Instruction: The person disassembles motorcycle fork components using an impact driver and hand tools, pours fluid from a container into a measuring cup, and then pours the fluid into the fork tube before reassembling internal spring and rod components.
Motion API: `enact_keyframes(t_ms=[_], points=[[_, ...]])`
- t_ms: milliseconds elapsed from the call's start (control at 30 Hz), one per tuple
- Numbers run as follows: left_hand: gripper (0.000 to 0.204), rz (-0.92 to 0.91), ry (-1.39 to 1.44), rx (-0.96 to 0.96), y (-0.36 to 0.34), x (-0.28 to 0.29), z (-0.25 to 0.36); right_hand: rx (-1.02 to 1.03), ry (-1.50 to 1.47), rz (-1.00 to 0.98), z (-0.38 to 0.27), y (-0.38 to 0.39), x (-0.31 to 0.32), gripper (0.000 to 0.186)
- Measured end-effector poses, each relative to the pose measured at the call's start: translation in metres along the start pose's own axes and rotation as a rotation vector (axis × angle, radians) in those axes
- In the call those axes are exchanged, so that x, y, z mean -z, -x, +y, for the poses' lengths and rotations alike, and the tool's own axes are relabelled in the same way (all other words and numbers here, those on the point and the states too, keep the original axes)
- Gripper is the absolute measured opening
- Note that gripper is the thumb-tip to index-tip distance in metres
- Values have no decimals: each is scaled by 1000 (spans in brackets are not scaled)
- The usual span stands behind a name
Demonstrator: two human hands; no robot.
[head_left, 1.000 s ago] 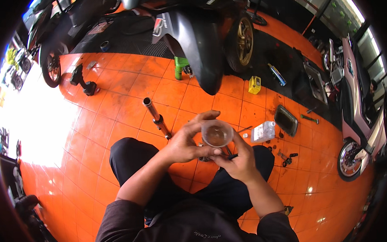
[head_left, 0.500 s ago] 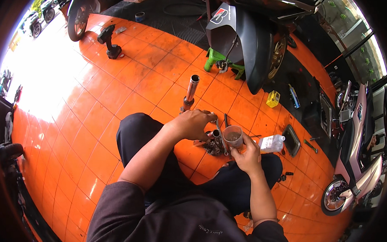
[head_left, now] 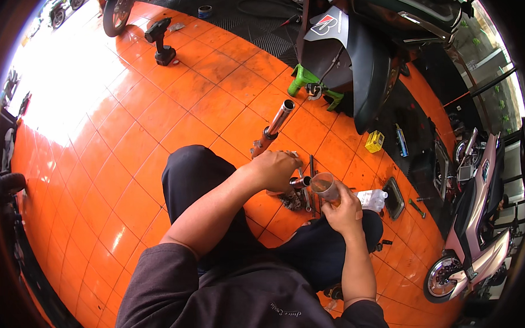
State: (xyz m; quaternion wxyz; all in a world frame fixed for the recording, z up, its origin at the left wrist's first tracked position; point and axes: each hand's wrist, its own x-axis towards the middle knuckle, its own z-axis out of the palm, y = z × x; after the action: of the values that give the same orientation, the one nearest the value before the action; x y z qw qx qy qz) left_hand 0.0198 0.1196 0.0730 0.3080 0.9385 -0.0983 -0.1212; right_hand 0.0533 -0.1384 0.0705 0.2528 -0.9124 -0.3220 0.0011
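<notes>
My right hand (head_left: 344, 210) grips a clear plastic cup (head_left: 323, 185), tilted, with a little brownish liquid low in it. Left of the cup, my left hand (head_left: 274, 170) is curled over a metal fork tube (head_left: 301, 182), whose open end pokes out beneath the fingers toward the cup. The rest of that tube is mostly hidden by the hand. Just beyond the left hand, a second fork leg (head_left: 273, 129) leans upright, its chrome tube open at the top. A wrench (head_left: 308, 204) and a dark rod (head_left: 312, 168) lie near the tube, beside a greyish rag (head_left: 291, 202).
A clear bottle (head_left: 372, 199) and a dark tray (head_left: 395, 197) are at the right. Farther off are a yellow box (head_left: 374, 141), a blue tube (head_left: 401, 140), a green stand (head_left: 306, 78) under a dark motorbike (head_left: 357, 56), and a cordless drill (head_left: 162, 43). A pink scooter (head_left: 478, 214) stands far right.
The cup has tipped, and its brownish contents now show lower in it. My left hand and the fork tube have shifted slightly right. The whole view has also shifted a little.
</notes>
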Motion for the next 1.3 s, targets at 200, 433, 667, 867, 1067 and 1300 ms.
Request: enact_keyframes(t_ms=[200,433,667,867,1067,1300], points=[[61,10,-28,-16,3,-2,-6,-1,98,-8,-4,0,4,51],[65,-22,-18,-3,8,2,-3,-22,168,-17,-11,-1,12,50],[68,-72,-32,49,8,3,-3,-13,216,-30,-15,-3,19,47],[65,-93,-49,71,8,2,-2,-28,232,-53,-15,-5,23,46],[59,-158,-61,117,4,-6,-7,-38,257,-63,-18,-6,26,48],[55,-196,-90,131,3,-7,-8,-17,333,-76,-18,-8,28,48]])
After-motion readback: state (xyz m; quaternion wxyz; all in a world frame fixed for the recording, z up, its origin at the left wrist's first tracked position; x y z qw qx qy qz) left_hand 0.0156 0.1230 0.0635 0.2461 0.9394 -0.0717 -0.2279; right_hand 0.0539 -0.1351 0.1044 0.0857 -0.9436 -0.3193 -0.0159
